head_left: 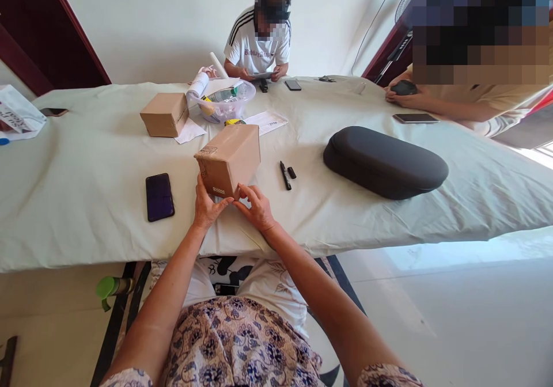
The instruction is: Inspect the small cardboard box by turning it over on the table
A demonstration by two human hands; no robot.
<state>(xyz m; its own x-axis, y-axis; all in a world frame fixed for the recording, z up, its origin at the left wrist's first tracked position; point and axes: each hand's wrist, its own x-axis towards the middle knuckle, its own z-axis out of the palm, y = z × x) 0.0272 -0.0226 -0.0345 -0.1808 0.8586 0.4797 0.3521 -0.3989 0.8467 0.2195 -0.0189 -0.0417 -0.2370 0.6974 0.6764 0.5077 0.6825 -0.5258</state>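
Note:
A brown cardboard box sits on the covered table before me, with small print low on its near face. My left hand grips the near left edge, fingers along its side and thumb reaching across the front bottom. At the near right corner, my right hand has bent fingers pressed against the cardboard, its thumb close to the left one. To the right lie a black marker and its separate cap. A dark phone rests to the left of my hands.
Behind the box stand another carton and a clear plastic basin of mixed items. A big dark case occupies the right side. Two people sit at the far side and the right; one holds paper, the other a dark object.

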